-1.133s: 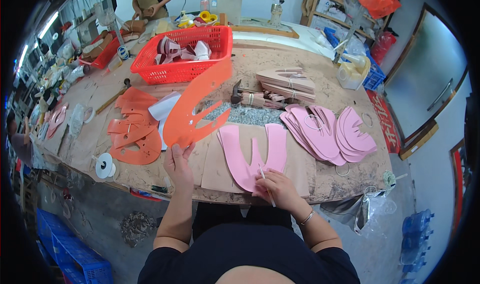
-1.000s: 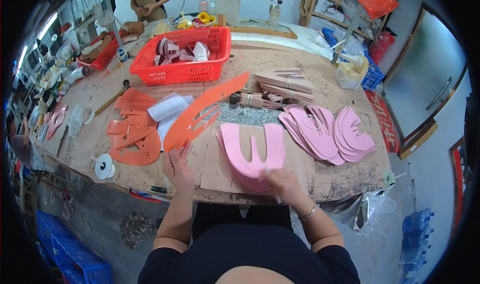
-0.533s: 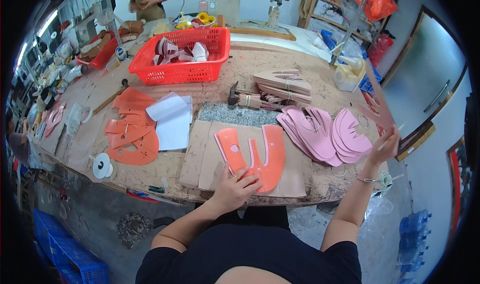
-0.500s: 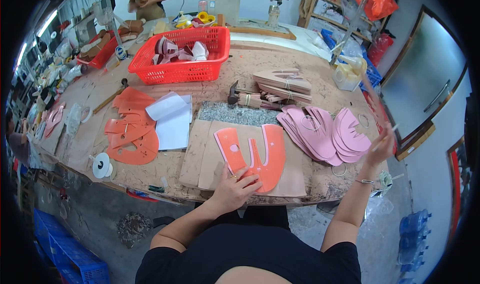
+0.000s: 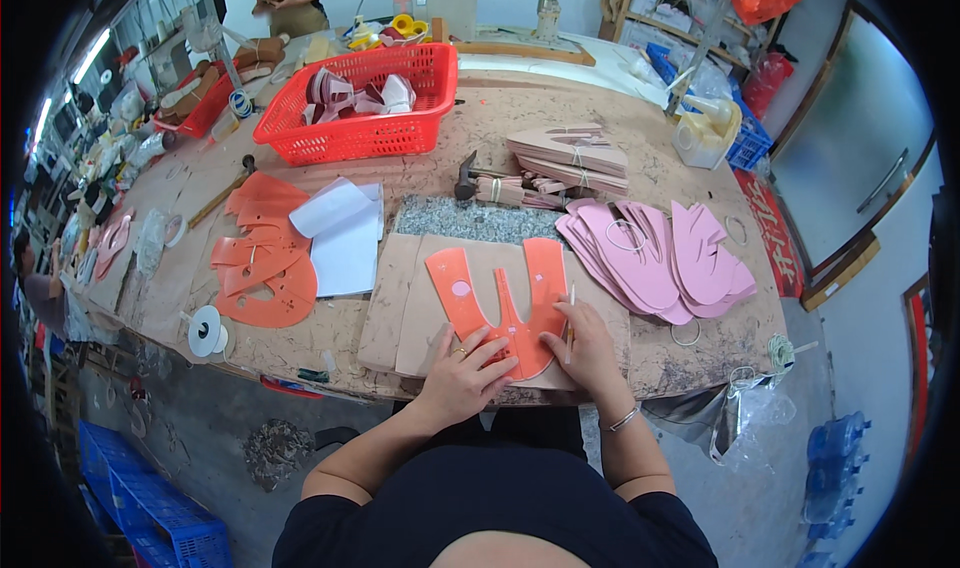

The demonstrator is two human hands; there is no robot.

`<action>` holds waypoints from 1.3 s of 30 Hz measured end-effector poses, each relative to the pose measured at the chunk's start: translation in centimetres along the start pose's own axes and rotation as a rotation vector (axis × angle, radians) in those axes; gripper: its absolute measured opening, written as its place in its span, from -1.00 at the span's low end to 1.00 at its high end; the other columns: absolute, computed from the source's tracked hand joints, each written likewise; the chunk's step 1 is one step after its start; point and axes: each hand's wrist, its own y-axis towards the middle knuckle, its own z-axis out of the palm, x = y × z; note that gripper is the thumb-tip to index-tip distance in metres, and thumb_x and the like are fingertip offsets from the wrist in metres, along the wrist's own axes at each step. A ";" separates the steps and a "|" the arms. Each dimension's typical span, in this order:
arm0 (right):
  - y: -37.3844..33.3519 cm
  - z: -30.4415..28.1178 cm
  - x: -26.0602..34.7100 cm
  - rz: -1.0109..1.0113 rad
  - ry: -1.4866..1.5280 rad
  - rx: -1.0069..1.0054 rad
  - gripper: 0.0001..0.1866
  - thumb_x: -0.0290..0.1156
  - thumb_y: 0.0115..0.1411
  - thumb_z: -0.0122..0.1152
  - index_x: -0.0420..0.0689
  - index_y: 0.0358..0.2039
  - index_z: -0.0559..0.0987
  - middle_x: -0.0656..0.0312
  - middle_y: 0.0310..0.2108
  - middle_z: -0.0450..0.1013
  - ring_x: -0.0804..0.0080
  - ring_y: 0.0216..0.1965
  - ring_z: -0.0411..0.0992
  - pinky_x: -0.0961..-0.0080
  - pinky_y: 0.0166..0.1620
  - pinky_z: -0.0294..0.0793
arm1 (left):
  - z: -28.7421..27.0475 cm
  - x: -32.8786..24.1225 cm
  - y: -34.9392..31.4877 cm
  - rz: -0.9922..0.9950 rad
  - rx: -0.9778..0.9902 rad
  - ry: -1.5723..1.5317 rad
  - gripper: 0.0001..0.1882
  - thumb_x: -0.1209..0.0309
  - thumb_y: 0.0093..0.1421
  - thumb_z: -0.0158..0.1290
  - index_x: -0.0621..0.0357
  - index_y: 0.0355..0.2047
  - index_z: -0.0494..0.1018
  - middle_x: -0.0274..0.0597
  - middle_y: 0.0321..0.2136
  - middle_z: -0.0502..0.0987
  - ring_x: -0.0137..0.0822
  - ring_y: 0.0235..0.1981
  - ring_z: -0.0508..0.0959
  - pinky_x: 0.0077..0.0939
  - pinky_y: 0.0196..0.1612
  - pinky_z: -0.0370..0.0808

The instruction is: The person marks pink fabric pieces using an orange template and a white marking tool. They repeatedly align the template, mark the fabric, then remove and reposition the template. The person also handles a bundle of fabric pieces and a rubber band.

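An orange U-shaped template (image 5: 545,288) with a narrow middle tongue lies on a brown board (image 5: 412,308) in front of me. My left hand (image 5: 465,376) rests on its lower left part, fingers spread flat. At the template's lower right edge is my right hand (image 5: 588,353), which holds a thin white pen (image 5: 571,333) upright between its fingers; the fingertips touch the template. A sliver of a paler layer shows beneath the template's bottom edge. Just right of the board lie stacked pink cut pieces (image 5: 640,263) of similar outline.
Other orange templates (image 5: 265,278) and white paper sheets (image 5: 345,258) lie to the left. Behind are a red basket (image 5: 350,148) with cut pieces, a hammer (image 5: 465,178) and banded beige stacks (image 5: 570,158). A white spool (image 5: 206,332) stands near the front edge. Another person stands far back.
My right hand has come from the far right with the pen down to the template. The template now covers the pink piece that showed along its edges. My left hand has stayed on it.
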 end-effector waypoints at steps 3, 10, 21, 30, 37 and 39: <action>0.0 0.1 0.3 0.016 0.000 -0.004 -0.49 -0.35 0.03 0.42 -0.19 -0.02 0.47 -0.07 -0.04 0.46 -0.10 -0.03 0.40 0.13 0.06 0.41 | 0.2 0.0 0.0 -0.001 -0.021 -0.006 -0.70 0.17 0.18 0.19 -0.10 -0.10 0.59 -0.31 0.02 0.53 -0.13 0.19 0.40 0.31 0.22 0.13; -0.2 0.2 0.0 0.046 0.017 0.003 -0.49 -0.35 0.03 0.42 -0.19 -0.02 0.47 -0.09 0.05 0.45 -0.11 0.05 0.39 0.14 0.10 0.41 | 0.5 -0.3 0.0 0.002 -0.033 -0.003 -0.72 0.19 0.17 0.19 -0.10 -0.11 0.60 -0.35 0.03 0.52 -0.13 0.19 0.40 0.31 0.22 0.14; 0.5 0.0 0.5 0.015 0.021 -0.020 -0.49 -0.47 0.07 0.37 -0.23 0.05 0.47 -0.06 -0.02 0.49 -0.05 0.00 0.47 0.23 0.05 0.48 | 0.4 -0.3 -0.3 -0.017 -0.039 0.015 -0.70 0.19 0.16 0.19 -0.13 -0.09 0.59 -0.33 0.06 0.50 -0.16 0.18 0.41 0.23 0.23 0.16; 8.8 3.4 5.2 0.114 0.405 0.200 -0.76 -0.35 0.33 0.14 -0.22 -0.11 0.61 0.00 -0.26 0.57 0.21 -0.33 0.55 0.37 -0.26 0.49 | 0.1 -0.6 0.0 -0.052 -0.006 -0.012 -0.70 0.14 0.19 0.16 -0.18 -0.08 0.58 -0.26 0.13 0.47 -0.25 0.19 0.43 0.12 0.25 0.17; 10.9 7.3 6.5 0.023 0.241 0.289 -0.74 -0.29 0.32 0.10 -0.24 -0.30 0.59 -0.07 -0.43 0.56 -0.08 -0.35 0.54 0.14 -0.25 0.49 | 0.8 -0.4 -0.5 -0.067 -0.006 -0.055 -0.73 0.15 0.20 0.11 -0.09 -0.14 0.60 -0.25 0.12 0.47 -0.26 0.21 0.40 0.17 0.28 0.14; 10.5 7.3 6.3 0.009 0.225 0.294 -0.74 -0.29 0.32 0.09 -0.24 -0.32 0.58 -0.08 -0.44 0.55 -0.09 -0.34 0.53 0.12 -0.25 0.49 | 0.6 -0.5 -0.4 -0.071 -0.015 -0.047 -0.74 0.14 0.22 0.11 -0.13 -0.13 0.61 -0.26 0.09 0.49 -0.27 0.21 0.41 0.12 0.27 0.15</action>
